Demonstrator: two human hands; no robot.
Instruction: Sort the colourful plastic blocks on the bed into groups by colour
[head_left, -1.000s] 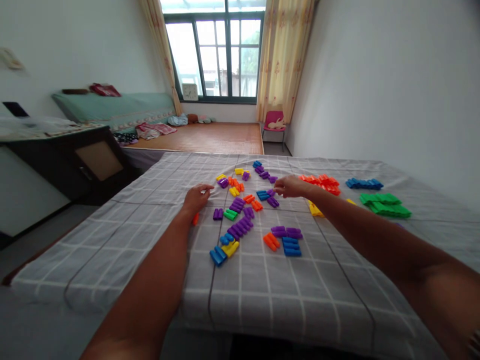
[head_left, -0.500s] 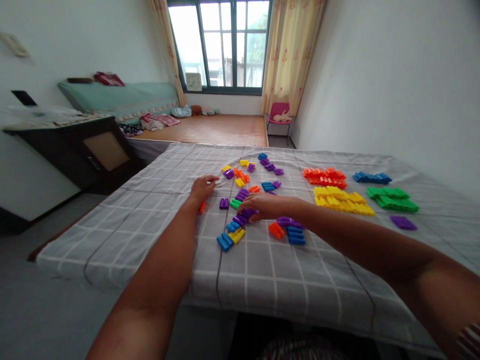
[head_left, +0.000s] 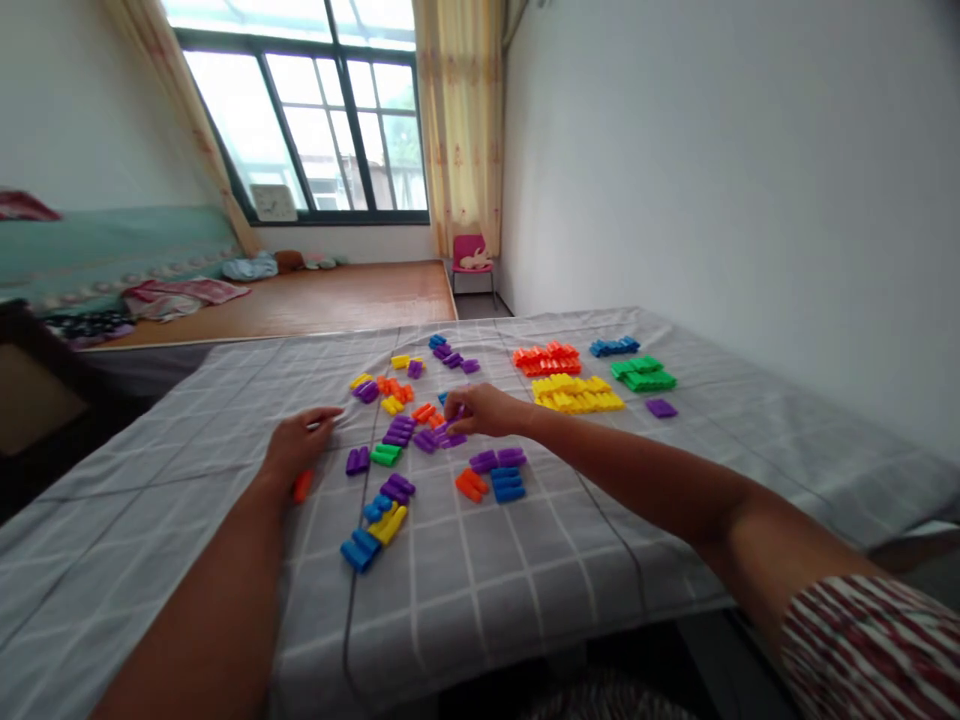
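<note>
My right hand (head_left: 480, 410) is over the scattered plastic pieces, fingers closed around a purple piece (head_left: 454, 418) that is partly hidden and blurred. More purple pieces (head_left: 426, 440) lie right beside its fingertips, with orange pieces (head_left: 424, 413) just behind them. My left hand (head_left: 304, 440) rests on the cloth left of the scatter, fingers loosely extended and holding nothing I can see. By its wrist lies an orange piece (head_left: 302, 487), half covered. Between the hands are a green piece (head_left: 386, 455) and a purple pair (head_left: 358, 461).
Sorted groups sit at the right: orange (head_left: 546, 358), yellow (head_left: 577, 394), blue (head_left: 615, 346), green (head_left: 643, 374) and one purple piece (head_left: 661, 408). Nearer me are blue (head_left: 360, 550) and yellow pieces (head_left: 388, 522). A checked grey cloth (head_left: 585, 560) covers the table.
The view has swung to the right. My right hand has moved from the near purple pieces to purple ones farther back and right. My left hand stays on the cloth.
</note>
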